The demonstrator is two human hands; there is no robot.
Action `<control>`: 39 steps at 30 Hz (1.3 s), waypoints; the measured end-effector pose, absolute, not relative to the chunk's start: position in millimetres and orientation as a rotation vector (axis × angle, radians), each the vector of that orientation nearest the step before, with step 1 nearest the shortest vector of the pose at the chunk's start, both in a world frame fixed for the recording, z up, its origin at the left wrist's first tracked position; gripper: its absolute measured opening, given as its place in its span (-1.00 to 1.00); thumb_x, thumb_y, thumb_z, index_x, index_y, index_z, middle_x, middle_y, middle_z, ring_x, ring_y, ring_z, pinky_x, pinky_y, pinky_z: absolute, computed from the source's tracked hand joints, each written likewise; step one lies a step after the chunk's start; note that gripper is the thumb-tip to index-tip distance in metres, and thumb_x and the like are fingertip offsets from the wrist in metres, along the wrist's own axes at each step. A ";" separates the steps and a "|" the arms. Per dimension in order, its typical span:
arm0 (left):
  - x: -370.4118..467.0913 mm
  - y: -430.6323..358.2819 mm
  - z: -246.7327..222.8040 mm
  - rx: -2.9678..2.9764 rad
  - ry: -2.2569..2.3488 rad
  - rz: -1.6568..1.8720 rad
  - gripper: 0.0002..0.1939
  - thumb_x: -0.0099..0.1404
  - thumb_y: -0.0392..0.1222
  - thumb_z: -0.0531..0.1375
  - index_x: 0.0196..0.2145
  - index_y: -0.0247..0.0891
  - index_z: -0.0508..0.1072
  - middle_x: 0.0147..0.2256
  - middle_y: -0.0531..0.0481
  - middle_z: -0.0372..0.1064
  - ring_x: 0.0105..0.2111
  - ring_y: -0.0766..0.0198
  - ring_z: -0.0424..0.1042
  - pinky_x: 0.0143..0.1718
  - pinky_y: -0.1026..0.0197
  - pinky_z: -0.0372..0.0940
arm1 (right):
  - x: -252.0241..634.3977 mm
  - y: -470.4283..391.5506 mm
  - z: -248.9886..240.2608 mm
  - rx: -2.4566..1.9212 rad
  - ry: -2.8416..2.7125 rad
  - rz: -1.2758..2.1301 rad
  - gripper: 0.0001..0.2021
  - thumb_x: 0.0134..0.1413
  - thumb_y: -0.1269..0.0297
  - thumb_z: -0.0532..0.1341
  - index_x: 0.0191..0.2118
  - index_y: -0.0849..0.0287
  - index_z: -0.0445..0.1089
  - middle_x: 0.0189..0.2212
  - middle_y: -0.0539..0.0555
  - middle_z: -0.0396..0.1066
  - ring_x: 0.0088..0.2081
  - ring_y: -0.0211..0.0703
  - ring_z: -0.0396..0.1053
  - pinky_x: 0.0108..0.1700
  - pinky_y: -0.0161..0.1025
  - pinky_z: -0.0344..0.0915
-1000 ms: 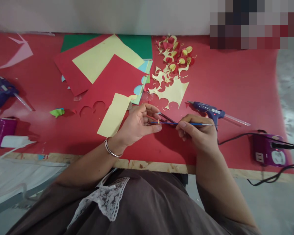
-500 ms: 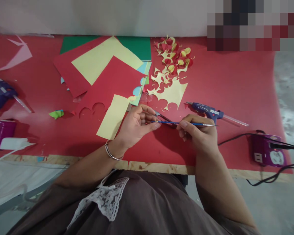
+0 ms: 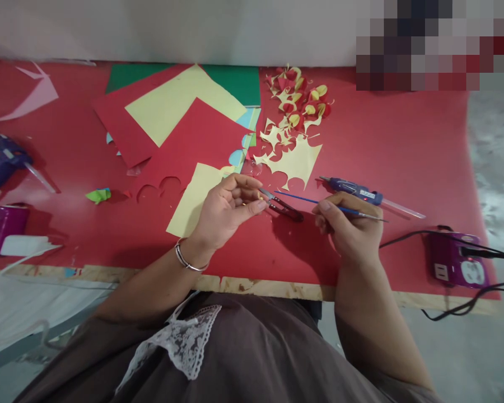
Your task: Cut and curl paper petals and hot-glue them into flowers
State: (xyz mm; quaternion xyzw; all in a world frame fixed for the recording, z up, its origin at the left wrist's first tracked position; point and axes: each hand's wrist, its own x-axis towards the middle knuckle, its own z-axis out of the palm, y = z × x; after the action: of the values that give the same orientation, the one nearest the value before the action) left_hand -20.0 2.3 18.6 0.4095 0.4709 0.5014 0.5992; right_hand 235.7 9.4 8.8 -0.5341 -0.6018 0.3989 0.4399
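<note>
My right hand [image 3: 350, 224] is closed round a slim blue paintbrush [image 3: 296, 197], its plain handle end pointing left and its bristle end to the right. Fingers curled, my left hand [image 3: 231, 210] pinches a small yellow paper piece [image 3: 261, 196], mostly hidden by the fingertips. A gap separates the brush handle from this hand. Scissors with dark handles [image 3: 292, 212] lie on the table between both hands, their blades partly behind the left fingers. Beneath my left hand is a pale yellow paper strip [image 3: 185, 210].
Red paper [image 3: 193, 140], yellow paper [image 3: 168, 106] and green sheets [image 3: 239, 84] overlap at the back. Red-and-yellow paper flowers [image 3: 315, 103] sit beside cut yellow scraps [image 3: 300, 159]. A glue gun [image 3: 355, 190] lies beyond my right hand; a purple power socket [image 3: 457, 257] with black cables stands right.
My right hand has drawn the paintbrush back to the right, so its handle end has left my left fingers. My left hand has shifted slightly left, and more of the scissors shows.
</note>
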 end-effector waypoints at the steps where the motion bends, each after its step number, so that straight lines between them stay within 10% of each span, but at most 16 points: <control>1: -19.9 2.1 18.9 0.953 1.098 1.158 -0.64 0.20 -0.16 0.54 -0.12 -0.23 0.55 -0.25 0.00 0.58 -0.20 0.26 0.63 -0.10 0.23 0.55 | 236.6 9.8 9.4 -1.360 -1.587 0.908 -0.71 0.33 0.12 0.36 -0.43 0.10 0.53 -0.60 -0.05 0.41 -0.61 -0.29 0.29 -0.51 -0.28 0.21; 14: -14.4 -1.5 23.6 0.840 1.000 1.053 -0.69 0.20 -0.13 0.53 -0.23 -0.26 0.53 -0.23 -0.08 0.67 -0.12 0.13 0.71 0.00 0.09 0.62 | 261.8 4.8 6.5 -1.350 -2.310 0.272 -0.89 0.39 0.28 0.26 -0.20 0.08 0.53 -0.34 0.05 0.64 -0.38 -0.11 0.55 -0.33 -0.19 0.30; 32: -9.4 -7.3 15.3 1.114 1.063 1.012 -0.79 0.32 -0.28 0.38 -0.15 -0.22 0.44 -0.20 -0.04 0.60 -0.14 0.25 0.66 -0.01 0.20 0.55 | 197.4 12.5 26.1 -1.000 -2.118 0.661 -0.90 0.39 0.40 0.28 -0.12 0.10 0.56 -0.29 0.08 0.62 -0.38 -0.22 0.55 -0.37 -0.29 0.47; 39: -13.4 -1.8 14.4 0.941 1.053 0.899 -0.70 0.33 -0.04 0.45 -0.13 -0.23 0.50 -0.29 -0.04 0.63 -0.26 0.24 0.67 -0.11 0.20 0.59 | 197.2 13.5 23.7 -0.971 -2.081 0.659 -0.90 0.38 0.38 0.27 -0.15 0.10 0.56 -0.31 0.10 0.62 -0.38 -0.19 0.56 -0.38 -0.27 0.50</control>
State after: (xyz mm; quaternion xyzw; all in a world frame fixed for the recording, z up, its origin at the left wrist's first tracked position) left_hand -13.4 -1.8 14.4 0.4175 0.4672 0.3990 0.6695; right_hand 197.2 13.5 23.7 -0.3781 -0.8101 0.2565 0.3673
